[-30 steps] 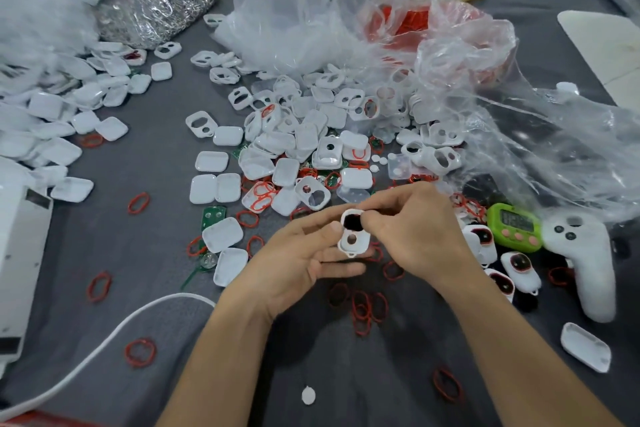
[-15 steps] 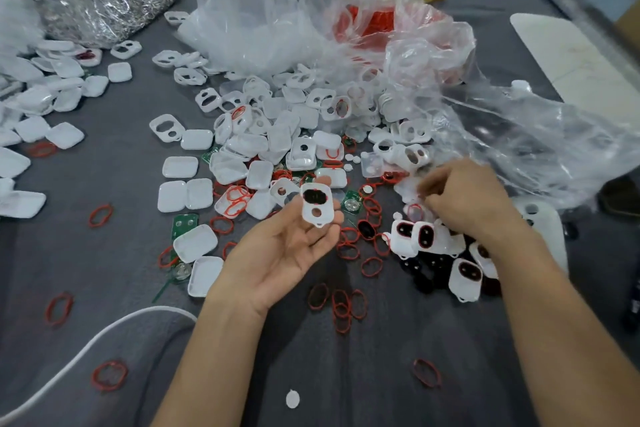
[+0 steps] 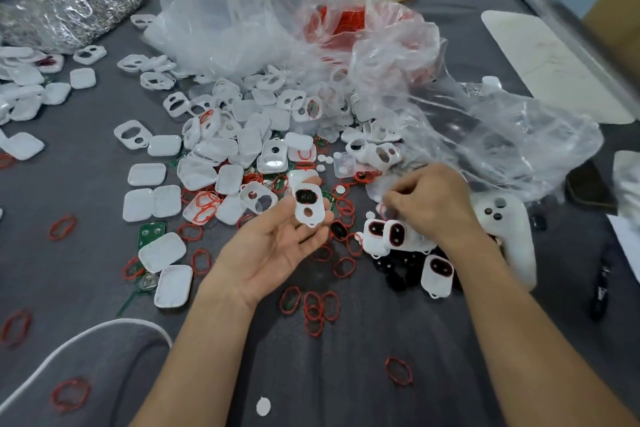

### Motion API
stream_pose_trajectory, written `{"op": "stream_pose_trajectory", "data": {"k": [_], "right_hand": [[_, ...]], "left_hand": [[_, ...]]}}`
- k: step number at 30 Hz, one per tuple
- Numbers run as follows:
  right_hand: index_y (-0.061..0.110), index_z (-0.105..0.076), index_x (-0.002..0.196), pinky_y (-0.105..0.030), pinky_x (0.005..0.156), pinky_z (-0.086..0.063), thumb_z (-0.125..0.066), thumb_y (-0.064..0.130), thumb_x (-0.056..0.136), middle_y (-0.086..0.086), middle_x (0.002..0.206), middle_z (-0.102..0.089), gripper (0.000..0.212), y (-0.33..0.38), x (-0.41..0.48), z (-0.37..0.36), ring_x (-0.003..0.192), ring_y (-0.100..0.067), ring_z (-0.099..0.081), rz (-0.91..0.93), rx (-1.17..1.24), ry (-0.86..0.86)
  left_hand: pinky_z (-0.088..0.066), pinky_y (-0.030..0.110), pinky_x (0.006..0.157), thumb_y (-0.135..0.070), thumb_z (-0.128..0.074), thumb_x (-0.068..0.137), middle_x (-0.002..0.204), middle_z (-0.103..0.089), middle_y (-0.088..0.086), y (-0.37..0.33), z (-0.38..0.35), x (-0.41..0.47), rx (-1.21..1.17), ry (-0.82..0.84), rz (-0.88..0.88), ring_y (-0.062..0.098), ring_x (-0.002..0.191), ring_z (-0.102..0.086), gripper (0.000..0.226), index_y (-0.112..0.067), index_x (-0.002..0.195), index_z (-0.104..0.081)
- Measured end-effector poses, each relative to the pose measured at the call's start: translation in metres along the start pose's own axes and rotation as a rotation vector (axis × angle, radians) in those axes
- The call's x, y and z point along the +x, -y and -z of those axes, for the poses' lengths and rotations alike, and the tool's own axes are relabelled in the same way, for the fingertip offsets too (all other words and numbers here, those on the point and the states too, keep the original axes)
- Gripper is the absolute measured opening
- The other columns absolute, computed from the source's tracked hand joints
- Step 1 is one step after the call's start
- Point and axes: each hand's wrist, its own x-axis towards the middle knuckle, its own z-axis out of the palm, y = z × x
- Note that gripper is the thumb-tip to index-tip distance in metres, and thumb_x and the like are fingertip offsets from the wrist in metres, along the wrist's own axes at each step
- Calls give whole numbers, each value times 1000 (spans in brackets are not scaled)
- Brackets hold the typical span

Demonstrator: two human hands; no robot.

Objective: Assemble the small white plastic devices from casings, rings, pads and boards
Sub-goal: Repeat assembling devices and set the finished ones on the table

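My left hand (image 3: 277,246) is palm up and holds a white casing (image 3: 307,206) at its fingertips; the casing has a black pad in its upper hole and an open round hole below. My right hand (image 3: 433,201) hovers knuckles up over the parts at the right, fingertips pinched together; what they hold, if anything, is hidden. Just below it stand several white casings with black pads and red rings (image 3: 388,232). Loose red rings (image 3: 317,308) lie on the grey cloth. A heap of white casings (image 3: 242,146) fills the middle.
Crumpled clear plastic bags (image 3: 381,55) lie at the back, one holding red rings. A green board (image 3: 150,230) and white backs (image 3: 162,251) lie left of my left hand. A white controller-shaped object (image 3: 509,229) sits right; a white cable (image 3: 79,340) curves at front left.
My hands have come apart: the left kept the casing and stayed put, the right moved off to the right over the parts pile. The view also shifted rightwards.
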Motion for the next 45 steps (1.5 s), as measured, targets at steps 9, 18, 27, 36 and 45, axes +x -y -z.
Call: {"op": "stream_pose_trajectory", "data": {"k": [9, 18, 27, 36, 45], "right_hand": [[27, -76, 105, -32, 82, -53, -74, 45, 86, -3, 100, -76, 26, 26, 17, -20, 97, -29, -69, 34, -341, 60], [25, -75, 111, -36, 88, -54, -82, 40, 81, -6, 107, -76, 34, 32, 27, -28, 103, -32, -69, -35, -167, -7], [24, -78, 113, -38, 91, -57, -79, 16, 82, -6, 106, -78, 31, 26, 32, -28, 101, -31, -71, 32, -44, -97], [20, -76, 89, -32, 69, -49, -62, 21, 96, -7, 90, -75, 16, 29, 43, -32, 90, -33, -69, 276, -321, -12], [17, -80, 69, -21, 49, -43, -85, 7, 77, 0, 59, -68, 14, 38, -16, -9, 45, -9, -51, -229, 1080, 147]], "left_hand": [[-60, 35, 81, -26, -52, 102, 116, -70, 9, 1, -1, 3, 54, -7, 6, 23, 98, -72, 38, -15, 134, -68], [-60, 34, 82, -25, -53, 101, 112, -71, 7, 1, -3, 3, 74, 5, 6, 23, 97, -71, 38, -15, 134, -68], [-60, 34, 84, -29, -68, 88, 112, -72, 5, 0, -3, 3, 86, 36, 11, 22, 98, -72, 44, -18, 130, -71], [-60, 34, 84, -26, -61, 95, 113, -71, 7, 0, -4, 3, 81, 23, 22, 21, 98, -73, 38, -18, 130, -71], [-59, 35, 89, -28, -93, 70, 123, -72, 9, 1, -7, 2, 106, 69, -23, 29, 116, -70, 67, -18, 132, -70]]}}
